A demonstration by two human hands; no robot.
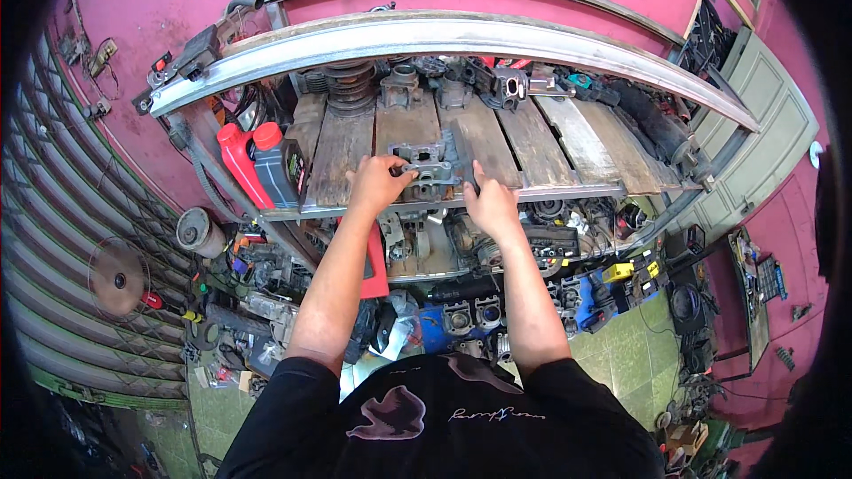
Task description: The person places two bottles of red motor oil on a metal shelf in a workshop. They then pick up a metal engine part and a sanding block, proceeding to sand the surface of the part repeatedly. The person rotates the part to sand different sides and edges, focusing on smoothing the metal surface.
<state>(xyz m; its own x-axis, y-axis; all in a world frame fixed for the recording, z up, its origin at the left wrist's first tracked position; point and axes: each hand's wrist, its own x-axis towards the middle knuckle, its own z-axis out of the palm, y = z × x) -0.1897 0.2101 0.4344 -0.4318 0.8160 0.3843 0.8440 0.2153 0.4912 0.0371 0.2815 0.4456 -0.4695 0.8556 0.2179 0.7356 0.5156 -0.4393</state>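
A grey metal engine part (pixel 428 153), with square openings and side lugs like a cylinder head, lies at the front of a wooden plank shelf (pixel 497 155). Beside it, a second grey casting (pixel 432 188) sits nearer the shelf's front edge. My left hand (pixel 380 183) is closed on the left side of these castings, thumb and forefinger against the metal. To their right, my right hand (pixel 493 206) rests at the shelf edge. Its forefinger is stretched forward and its thumb stands apart; I see nothing held in it. A dark grey patch (pixel 460 149) marks the wood between.
Red and dark oil bottles (pixel 280 164) stand at the shelf's left end. A coil spring (pixel 350 89) and several engine castings (pixel 454 93) line the back. A metal rail (pixel 453 34) crosses above. More engine parts (pixel 461 318) crowd below; a fan (pixel 120 279) is at left.
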